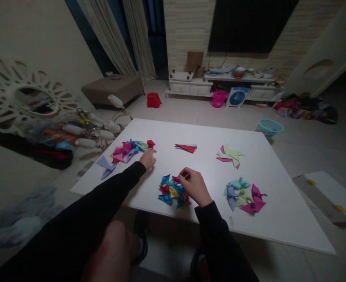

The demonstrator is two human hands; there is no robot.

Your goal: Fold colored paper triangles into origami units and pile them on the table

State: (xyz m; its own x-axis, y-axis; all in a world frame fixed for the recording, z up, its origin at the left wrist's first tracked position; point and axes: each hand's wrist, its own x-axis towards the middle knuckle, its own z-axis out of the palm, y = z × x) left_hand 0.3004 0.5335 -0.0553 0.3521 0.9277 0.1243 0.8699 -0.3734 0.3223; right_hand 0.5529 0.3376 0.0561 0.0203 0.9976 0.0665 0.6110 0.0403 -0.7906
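On the white table [208, 156], folded paper pieces that look like origami cranes lie in groups. My left hand [148, 158] is over the right end of the left pile [126, 150], beside a red folded piece [151, 144]. Its fingers are apart and I see nothing held in them. My right hand [194, 186] is at the small middle pile [171, 192] of blue, red and yellow pieces. Thumb and forefinger pinch a pink folded paper crane [175, 179] at that pile's upper edge. The palm side of this hand is hidden.
Flat folded red and blue strips [187, 148] lie mid-table. Green and pink folded pieces [231, 156] are at the right, with another crane pile [243, 196] nearer me. Beyond the table stand a blue basket [269, 127], a red stool [153, 100] and a pink bucket [219, 98].
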